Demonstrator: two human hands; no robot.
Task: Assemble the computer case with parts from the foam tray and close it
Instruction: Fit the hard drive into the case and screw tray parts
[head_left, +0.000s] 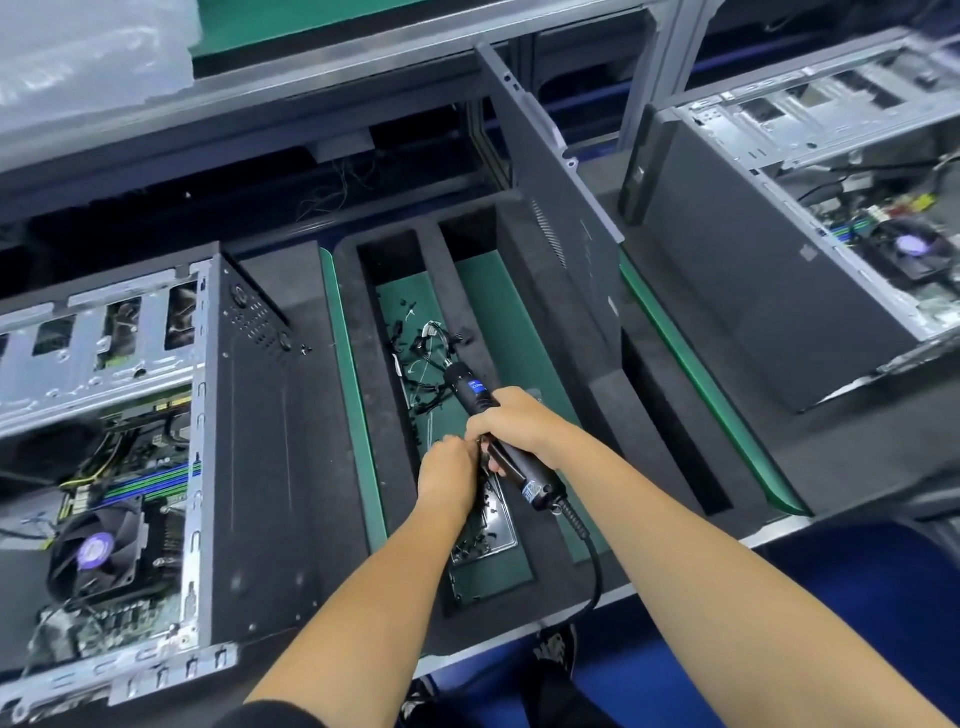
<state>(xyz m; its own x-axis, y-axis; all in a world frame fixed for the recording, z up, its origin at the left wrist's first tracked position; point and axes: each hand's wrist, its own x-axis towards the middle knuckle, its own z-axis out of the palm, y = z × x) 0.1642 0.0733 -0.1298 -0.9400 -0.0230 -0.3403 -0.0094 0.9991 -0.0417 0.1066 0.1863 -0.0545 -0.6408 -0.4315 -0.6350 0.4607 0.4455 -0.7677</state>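
Over the foam tray's near compartment, the right hand gripped the electric screwdriver, its long axis slanting away leftward; the left hand, fingers curled, pinched screws directly beneath, apparently.

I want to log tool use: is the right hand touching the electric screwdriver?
Touching. The head view shows the right hand with its fingers wrapped round the black body of the electric screwdriver, above the foam tray.
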